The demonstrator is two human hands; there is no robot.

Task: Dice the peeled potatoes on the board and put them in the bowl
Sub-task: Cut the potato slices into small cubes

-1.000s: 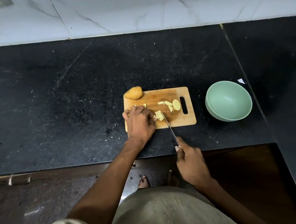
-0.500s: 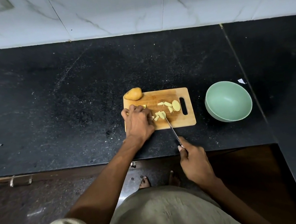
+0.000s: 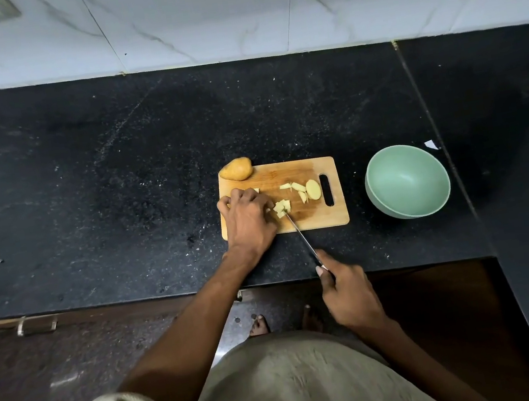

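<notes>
On the bench: a wooden cutting board (image 3: 307,219) lies on the black bench (image 3: 115,189), near its front edge, with a green bowl (image 3: 411,208) just to its right, apart from it.
Left hand: the left hand (image 3: 248,218) rests on the left part of the board, fingers curled down over a piece of potato; the piece itself is mostly hidden beneath them, so its size cannot be told.
Right hand: the right hand (image 3: 347,294) is wrapped round the handle of a knife (image 3: 299,234), held out past the front of the bench, and the blade reaches up onto the board.
Knife tip: it sits at a small heap of pale cut pieces (image 3: 281,208) right beside the left fingertips.
Already cut: a few slices and a round end piece (image 3: 312,189) lie toward the board's handle slot.
Still whole: one potato (image 3: 236,169) sits at the far left corner of the board, partly over its edge, untouched; it looks tan, so whether it is peeled is unclear.
Bowl: nothing shows inside it.
Progress: early, by my reading. One potato is part-way diced, another waits, and no pieces have gone into the bowl yet.
Left to do: finish this potato, dice the whole one, then move everything right into the bowl.
</notes>
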